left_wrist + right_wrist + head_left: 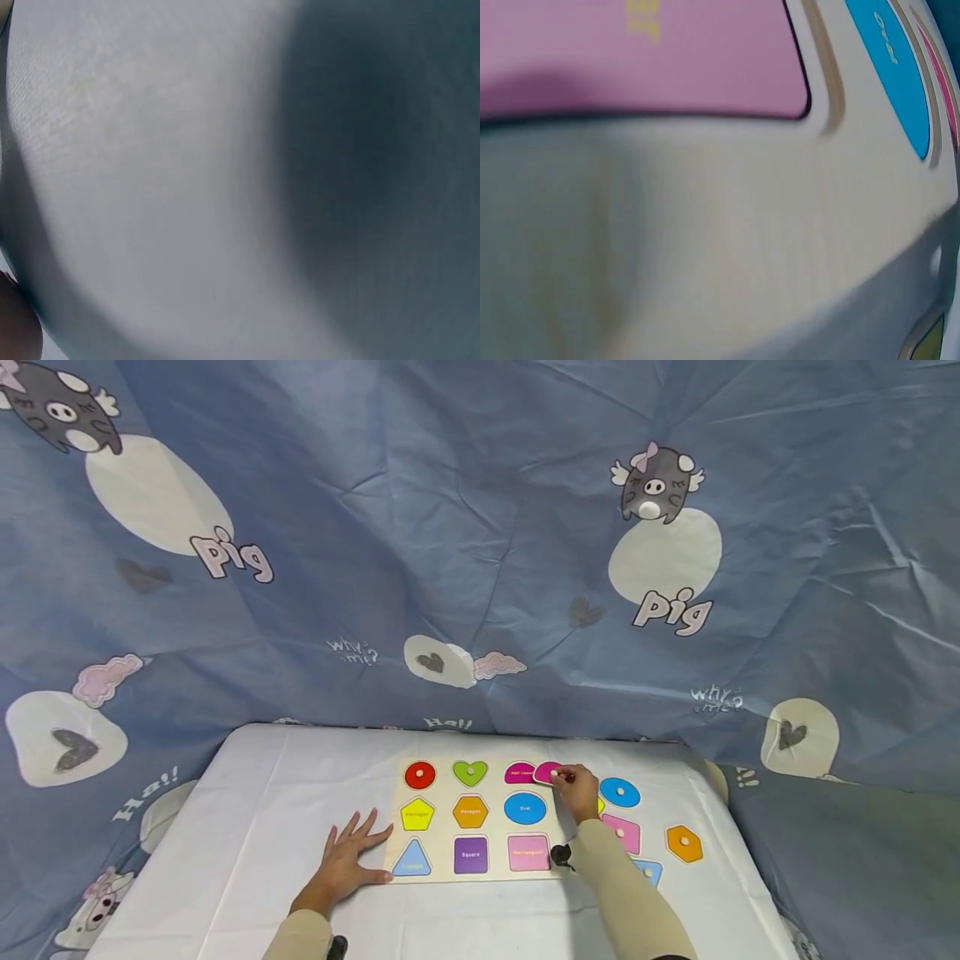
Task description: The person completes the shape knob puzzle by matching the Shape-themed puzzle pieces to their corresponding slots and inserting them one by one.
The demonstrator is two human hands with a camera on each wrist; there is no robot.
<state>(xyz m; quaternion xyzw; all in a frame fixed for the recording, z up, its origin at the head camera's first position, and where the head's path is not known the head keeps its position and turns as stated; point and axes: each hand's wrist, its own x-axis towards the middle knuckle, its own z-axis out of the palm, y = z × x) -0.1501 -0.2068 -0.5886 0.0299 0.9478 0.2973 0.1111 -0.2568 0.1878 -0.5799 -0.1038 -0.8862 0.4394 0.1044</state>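
Note:
A pale wooden shape-puzzle board (442, 839) lies flat on the white-covered table. My left hand (343, 864) rests palm down at its left side, fingers spread, the thumb by the lower left corner. With the right hand (579, 792) I pinch the white knob of a magenta half-round puzzle piece (545, 773). This piece overlaps the right part of the printed half-round slot (516, 772). A red circle (415, 768) and a green heart (465, 767), both with knobs, sit in the top row. The right wrist view shows the pink rectangle slot (705, 60) and blue oval slot (896, 75).
Right of the board lie a blue oval piece (627, 790), a pink rectangle piece (631, 833), an orange hexagon piece (678, 852) and a light blue piece (656, 868). My right hand partly hides a yellow one (601, 807). Behind the table hangs a blue patterned cloth (480, 568).

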